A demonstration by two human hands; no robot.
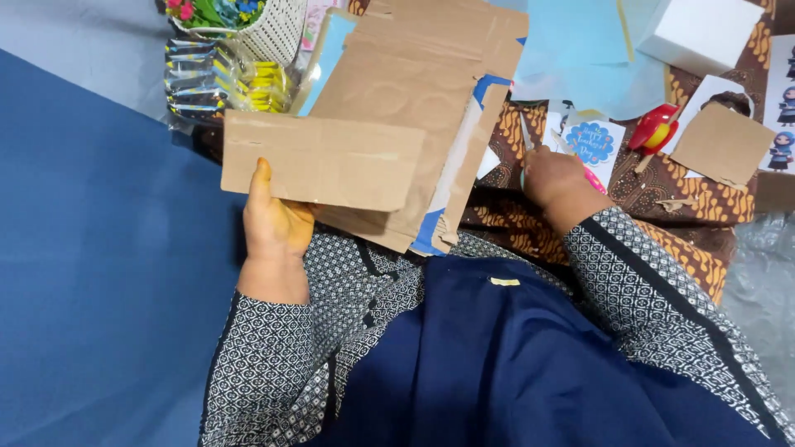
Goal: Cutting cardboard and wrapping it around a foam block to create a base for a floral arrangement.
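My left hand (273, 223) grips a rectangular piece of brown cardboard (323, 161) by its lower left edge, thumb on top. Behind it lies a larger brown cardboard sheet (414, 74) with blue tape along its edges. My right hand (556, 180) is closed around scissors (527, 141) with pink handles, blades pointing up, next to the big sheet's right edge. Just right of the hand lies a white card with a blue round sticker (591, 142). Both arms wear black-and-white patterned sleeves.
A brown patterned cloth (696, 207) covers the work area. On it lie light blue paper (580, 50), a white box (704, 33), a red-and-yellow tape dispenser (654, 131), a small cardboard scrap (720, 145) and printed cards. A white basket with flowers (248, 21) and shiny packets (195, 79) sit upper left.
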